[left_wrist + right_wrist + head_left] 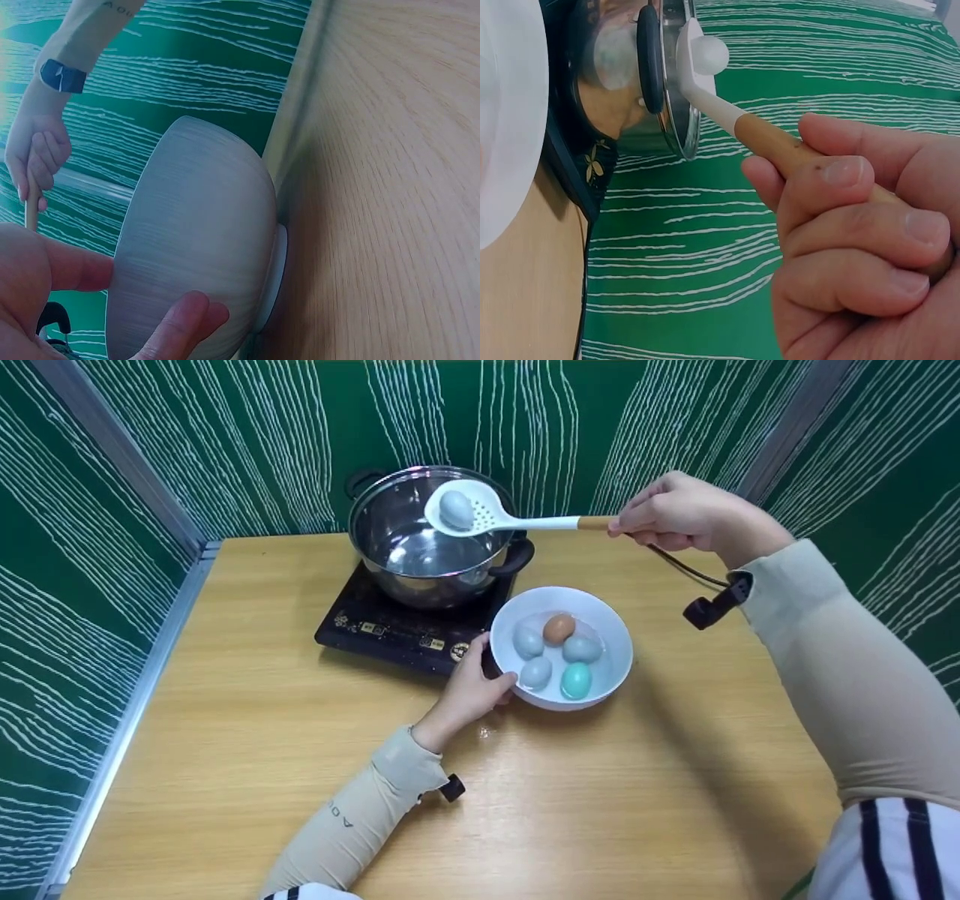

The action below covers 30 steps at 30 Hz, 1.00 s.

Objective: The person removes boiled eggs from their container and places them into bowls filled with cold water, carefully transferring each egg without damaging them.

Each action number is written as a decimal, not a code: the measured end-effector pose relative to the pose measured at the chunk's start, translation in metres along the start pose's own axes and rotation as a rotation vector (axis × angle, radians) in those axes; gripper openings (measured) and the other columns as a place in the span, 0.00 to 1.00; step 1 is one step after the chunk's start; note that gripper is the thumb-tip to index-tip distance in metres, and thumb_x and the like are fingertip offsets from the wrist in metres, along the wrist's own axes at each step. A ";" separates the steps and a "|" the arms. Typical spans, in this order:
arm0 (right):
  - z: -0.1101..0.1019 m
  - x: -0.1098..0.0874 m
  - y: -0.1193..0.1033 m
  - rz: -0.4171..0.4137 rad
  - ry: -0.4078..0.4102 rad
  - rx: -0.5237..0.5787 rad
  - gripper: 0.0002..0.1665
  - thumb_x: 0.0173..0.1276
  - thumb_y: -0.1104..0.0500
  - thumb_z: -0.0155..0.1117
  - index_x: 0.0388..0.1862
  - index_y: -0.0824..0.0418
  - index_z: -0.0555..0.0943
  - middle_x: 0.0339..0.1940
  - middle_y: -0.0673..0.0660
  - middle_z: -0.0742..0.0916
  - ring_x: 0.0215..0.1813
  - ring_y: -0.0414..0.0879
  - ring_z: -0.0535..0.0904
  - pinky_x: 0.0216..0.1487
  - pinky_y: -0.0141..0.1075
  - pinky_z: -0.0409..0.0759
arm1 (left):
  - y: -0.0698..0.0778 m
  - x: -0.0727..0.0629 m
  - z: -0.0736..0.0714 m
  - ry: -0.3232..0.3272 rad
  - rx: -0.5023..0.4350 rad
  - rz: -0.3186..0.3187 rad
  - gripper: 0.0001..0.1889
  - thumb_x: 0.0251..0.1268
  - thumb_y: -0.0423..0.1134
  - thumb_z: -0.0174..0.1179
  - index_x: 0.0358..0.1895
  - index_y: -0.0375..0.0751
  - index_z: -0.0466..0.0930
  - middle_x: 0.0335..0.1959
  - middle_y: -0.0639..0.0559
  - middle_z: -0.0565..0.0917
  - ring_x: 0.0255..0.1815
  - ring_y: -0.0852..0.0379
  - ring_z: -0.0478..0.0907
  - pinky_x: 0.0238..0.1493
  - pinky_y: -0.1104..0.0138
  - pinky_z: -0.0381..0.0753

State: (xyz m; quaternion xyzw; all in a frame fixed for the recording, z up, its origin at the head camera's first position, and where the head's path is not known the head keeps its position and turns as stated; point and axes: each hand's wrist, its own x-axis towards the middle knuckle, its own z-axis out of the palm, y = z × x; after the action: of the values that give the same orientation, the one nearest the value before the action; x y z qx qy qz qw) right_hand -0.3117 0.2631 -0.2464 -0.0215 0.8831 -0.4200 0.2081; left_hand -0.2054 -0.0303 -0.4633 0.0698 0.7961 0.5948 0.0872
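Observation:
My right hand (675,514) grips the wooden handle of a white slotted spoon (487,510). One pale bluish egg (456,510) lies in the spoon's bowl, held over the steel pot (427,577). In the right wrist view, my fingers (855,232) curl round the handle. With thumb on the rim and fingers at the side, my left hand (474,686) holds a white bowl (619,660). Several eggs sit in water there: pale bluish ones, a brown egg (559,628) and a turquoise egg (577,681). The left wrist view shows the bowl's outer wall (202,225) by that hand.
Beneath the pot is a black induction cooker (390,634), its cord running off to the right. A dark pot handle (515,558) juts out near the bowl. Green walls with white lines (255,435) enclose the wooden table (247,735) at the back and sides.

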 end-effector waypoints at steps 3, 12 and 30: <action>-0.005 -0.004 0.004 -0.001 0.012 0.006 0.10 0.80 0.51 0.69 0.45 0.52 0.93 0.23 0.47 0.81 0.15 0.40 0.65 0.15 0.28 0.66 | 0.001 0.000 0.000 -0.002 -0.005 -0.007 0.41 0.68 0.31 0.65 0.83 0.30 0.59 0.77 0.27 0.69 0.59 0.34 0.84 0.39 0.61 0.97; -0.014 -0.018 0.018 0.001 0.041 -0.007 0.11 0.79 0.47 0.70 0.49 0.51 0.93 0.22 0.46 0.80 0.15 0.41 0.67 0.17 0.27 0.71 | 0.000 0.000 0.001 -0.002 -0.007 -0.015 0.41 0.68 0.31 0.65 0.83 0.31 0.59 0.77 0.27 0.70 0.46 0.42 0.87 0.39 0.57 0.98; -0.037 -0.041 0.035 0.005 0.071 -0.011 0.12 0.79 0.45 0.71 0.48 0.49 0.92 0.22 0.48 0.80 0.15 0.42 0.67 0.15 0.29 0.71 | -0.002 0.003 0.001 -0.020 -0.048 -0.052 0.42 0.70 0.30 0.64 0.85 0.32 0.56 0.78 0.25 0.67 0.32 0.51 0.87 0.36 0.61 0.97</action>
State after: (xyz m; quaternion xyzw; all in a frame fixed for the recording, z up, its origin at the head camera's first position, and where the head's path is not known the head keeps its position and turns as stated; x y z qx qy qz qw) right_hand -0.2837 0.3219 -0.2378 -0.0054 0.8923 -0.4152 0.1773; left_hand -0.2079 -0.0292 -0.4653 0.0532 0.7823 0.6104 0.1121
